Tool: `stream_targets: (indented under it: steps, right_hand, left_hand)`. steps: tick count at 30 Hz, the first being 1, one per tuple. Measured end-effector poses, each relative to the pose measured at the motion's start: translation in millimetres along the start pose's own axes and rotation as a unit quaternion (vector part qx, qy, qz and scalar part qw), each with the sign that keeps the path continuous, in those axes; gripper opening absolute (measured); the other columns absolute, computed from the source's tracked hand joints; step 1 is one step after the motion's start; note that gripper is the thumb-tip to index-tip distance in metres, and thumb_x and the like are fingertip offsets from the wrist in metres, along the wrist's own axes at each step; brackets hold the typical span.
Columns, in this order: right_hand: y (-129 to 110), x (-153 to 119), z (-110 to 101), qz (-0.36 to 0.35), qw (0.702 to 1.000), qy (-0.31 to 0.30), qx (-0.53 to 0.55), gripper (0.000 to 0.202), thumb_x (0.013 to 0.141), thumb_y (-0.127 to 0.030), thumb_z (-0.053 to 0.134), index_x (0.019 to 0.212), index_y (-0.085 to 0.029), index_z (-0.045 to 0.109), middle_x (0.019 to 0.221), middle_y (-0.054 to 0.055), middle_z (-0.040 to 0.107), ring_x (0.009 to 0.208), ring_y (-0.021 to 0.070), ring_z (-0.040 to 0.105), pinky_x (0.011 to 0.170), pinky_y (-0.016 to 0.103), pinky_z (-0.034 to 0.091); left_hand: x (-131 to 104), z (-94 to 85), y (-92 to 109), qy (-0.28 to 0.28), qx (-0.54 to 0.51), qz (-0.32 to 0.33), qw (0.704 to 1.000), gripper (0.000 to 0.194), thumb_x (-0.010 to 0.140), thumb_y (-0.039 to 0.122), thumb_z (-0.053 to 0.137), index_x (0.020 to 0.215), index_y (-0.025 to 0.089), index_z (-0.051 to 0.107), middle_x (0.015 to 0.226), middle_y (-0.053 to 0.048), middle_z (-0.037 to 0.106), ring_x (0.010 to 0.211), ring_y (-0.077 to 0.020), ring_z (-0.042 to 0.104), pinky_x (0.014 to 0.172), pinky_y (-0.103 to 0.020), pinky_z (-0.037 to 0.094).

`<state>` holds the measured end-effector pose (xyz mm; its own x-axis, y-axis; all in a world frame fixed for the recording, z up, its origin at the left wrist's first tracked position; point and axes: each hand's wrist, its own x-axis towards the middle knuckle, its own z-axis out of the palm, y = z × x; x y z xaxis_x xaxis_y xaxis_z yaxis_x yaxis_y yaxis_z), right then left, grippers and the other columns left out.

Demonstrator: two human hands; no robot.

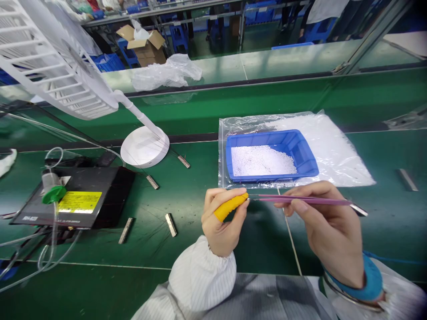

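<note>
Fingers of the right hand [333, 226] pinch pink tweezers [300, 199], which lie roughly level, tips pointing left at the left fingertips. Left hand [222, 224] has thumb and index brought together on a tiny shiny bit [248, 199], too small to identify; yellow finger cot [230, 207] on one finger. Both hands are just in front of a blue tray [273, 179], over the green table [200, 258]. Tray holds white granules [260, 160] and sits on a clear plastic bag [343, 151] with white contents. Blue wristband [372, 280] on right wrist. Left side: black box [111, 204] with yellow label [80, 202], white fan [145, 146], metal strips [171, 225] scattered between box, fan base and left hand. Another metal strip [407, 179] lies far right, beyond the bag.
</note>
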<state>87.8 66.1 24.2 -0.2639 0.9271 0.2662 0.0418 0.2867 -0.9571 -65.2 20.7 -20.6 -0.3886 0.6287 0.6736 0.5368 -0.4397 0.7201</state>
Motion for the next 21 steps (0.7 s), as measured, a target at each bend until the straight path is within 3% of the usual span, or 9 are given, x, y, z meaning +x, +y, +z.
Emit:
stream_targets:
  steps: [21]
  right_hand:
    - [9.6,3.6,0.9,0.094,0.993,-0.005,0.066,0.025,0.082,-0.037,0.062,0.084,-0.014,0.052,0.073,0.0,0.06,0.061,0.0028,0.058,0.058,0.014,0.052]
  left_hand:
    - [-0.7,-0.6,-0.5,0.002,-0.011,-0.018,1.0,0.031,0.074,0.0,0.066,0.1,0.018,0.066,0.094,0.0,0.067,0.088,-0.0058,0.054,0.077,-0.02,0.049]
